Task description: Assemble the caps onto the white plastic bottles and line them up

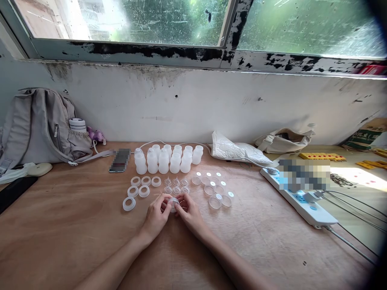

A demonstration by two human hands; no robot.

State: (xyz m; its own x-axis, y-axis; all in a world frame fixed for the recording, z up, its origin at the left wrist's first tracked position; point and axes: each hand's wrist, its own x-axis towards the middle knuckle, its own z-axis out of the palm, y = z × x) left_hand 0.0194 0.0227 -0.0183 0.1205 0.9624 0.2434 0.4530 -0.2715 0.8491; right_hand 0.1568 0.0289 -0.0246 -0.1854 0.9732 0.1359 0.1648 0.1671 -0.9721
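Near the middle of the table, my left hand (156, 214) and my right hand (190, 214) pinch a small translucent bottle ring (173, 201) from both sides. My thumbs press on it, and whether a teat sits inside it I cannot tell. Just beyond my fingertips lie several clear bottle teats (175, 182) in two rows. To the left are several loose white bottle rings (129, 204). Off to the right, several clear domed caps (215, 202) lie with small round white pieces by them. Behind all these stand several frosted baby bottles (163, 162), upright and without tops.
A phone (119, 160) and a grey backpack (45, 125) are at the left. White plastic packaging (236, 150) and a beige bag (284, 140) rest by the wall. A power strip (314, 213) with cables runs along the right side.
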